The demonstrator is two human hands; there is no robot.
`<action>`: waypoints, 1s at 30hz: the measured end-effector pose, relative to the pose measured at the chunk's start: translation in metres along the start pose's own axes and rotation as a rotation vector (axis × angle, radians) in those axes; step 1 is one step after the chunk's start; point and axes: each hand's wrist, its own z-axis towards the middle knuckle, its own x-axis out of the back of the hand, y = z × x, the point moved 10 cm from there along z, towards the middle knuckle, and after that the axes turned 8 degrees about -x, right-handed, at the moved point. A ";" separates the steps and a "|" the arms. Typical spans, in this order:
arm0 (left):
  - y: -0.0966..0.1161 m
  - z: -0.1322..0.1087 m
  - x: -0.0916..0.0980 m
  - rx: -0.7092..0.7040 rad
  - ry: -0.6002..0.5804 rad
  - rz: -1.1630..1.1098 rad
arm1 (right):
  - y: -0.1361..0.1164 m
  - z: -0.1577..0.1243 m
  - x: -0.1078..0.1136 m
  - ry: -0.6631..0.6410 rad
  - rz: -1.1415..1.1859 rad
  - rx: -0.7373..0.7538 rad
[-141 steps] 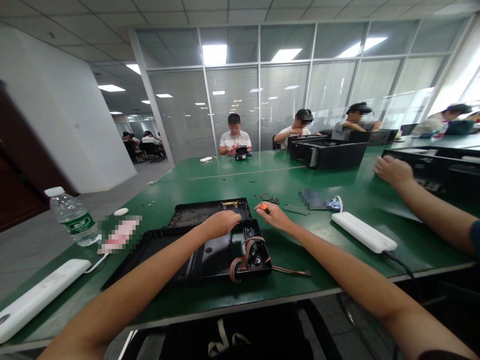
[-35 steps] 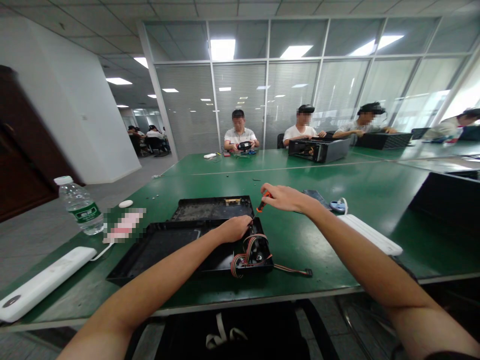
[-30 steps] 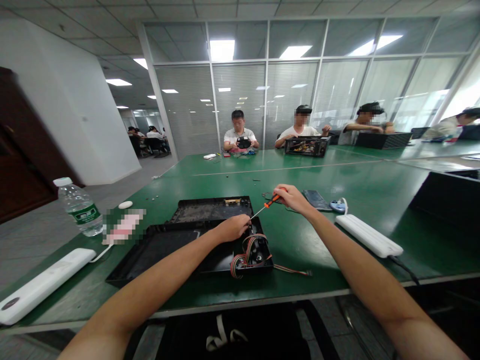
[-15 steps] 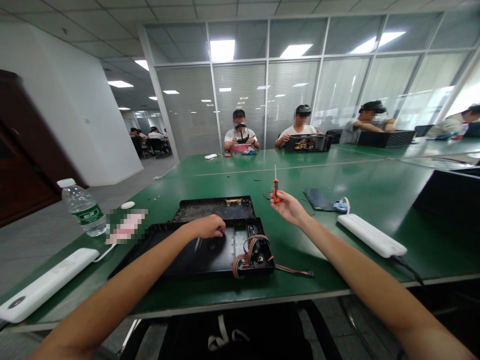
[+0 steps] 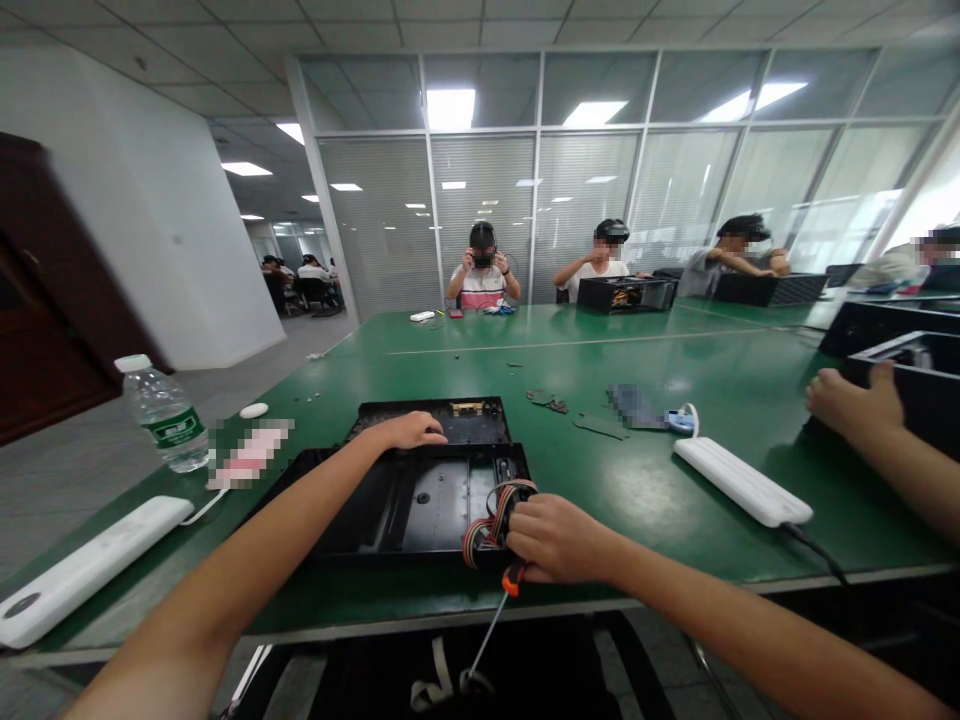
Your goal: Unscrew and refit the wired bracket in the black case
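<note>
In front of me a shallow black case (image 5: 435, 500) lies spread on the table, with another flat black panel (image 5: 469, 420) along its far side. My left hand (image 5: 409, 432) has its fingers curled over the border between the two. The fingertips are partly hidden. Closed around an orange and black screwdriver (image 5: 513, 578), my right hand (image 5: 566, 540) is at the case's near right corner. The shaft points down past the table edge. Those fingers touch, or nearly touch, a bundle of striped ribbon cables (image 5: 480, 535); whether they grip any wire I cannot tell.
Left are a water bottle (image 5: 165, 420) and a white power strip (image 5: 90, 570). Another white strip (image 5: 742, 480), a phone (image 5: 637, 408) and thin metal pieces (image 5: 547, 401) lie right. A co-worker's hand (image 5: 855, 400) rests by a black case (image 5: 930, 390); people sit opposite.
My right hand has swung down and left to the cables, turning the screwdriver tip downward. My left hand has moved up from inside the case to its far edge. A co-worker's arm has entered at right.
</note>
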 end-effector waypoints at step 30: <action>0.075 -0.037 0.096 0.007 0.025 0.490 | 0.062 0.026 -0.032 -0.002 -0.108 -0.067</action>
